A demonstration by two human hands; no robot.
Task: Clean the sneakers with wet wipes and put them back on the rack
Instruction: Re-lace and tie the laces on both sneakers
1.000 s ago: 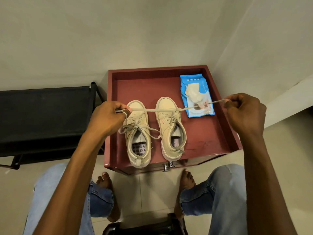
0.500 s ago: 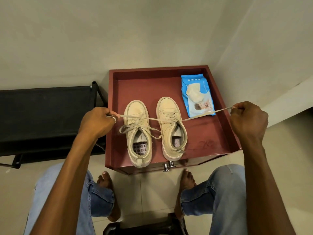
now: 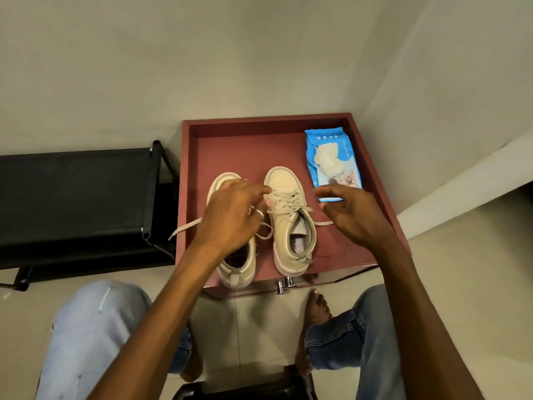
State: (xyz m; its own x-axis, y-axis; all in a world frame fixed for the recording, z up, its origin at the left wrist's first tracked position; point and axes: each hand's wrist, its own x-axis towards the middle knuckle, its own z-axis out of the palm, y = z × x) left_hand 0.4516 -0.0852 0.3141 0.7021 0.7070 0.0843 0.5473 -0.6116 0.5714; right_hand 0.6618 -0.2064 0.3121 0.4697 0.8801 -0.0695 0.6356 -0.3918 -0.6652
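Two beige sneakers stand side by side, toes away from me, on a red-brown tray-topped cabinet (image 3: 383, 223). My left hand (image 3: 230, 217) hovers over the left sneaker (image 3: 239, 272) and hides its front; its loosely curved fingertips touch the lacing of the right sneaker (image 3: 291, 226). My right hand (image 3: 352, 209) is to the right of that sneaker, fingers relaxed and holding nothing. The lace ends lie slack: one (image 3: 184, 230) over the tray's left rim, one (image 3: 324, 223) on the tray floor. A blue wet-wipes pack (image 3: 343, 157) with a crumpled wipe on it lies at the back right.
A black shoe rack (image 3: 75, 194) stands left of the cabinet against the wall. Walls close in behind and on the right. My knees in jeans and bare feet are below, with a dark stool (image 3: 245, 391) under me.
Both hands have let go of the lace they were pulling taut sideways and have moved inward to the right sneaker. The lace ends now lie loose.
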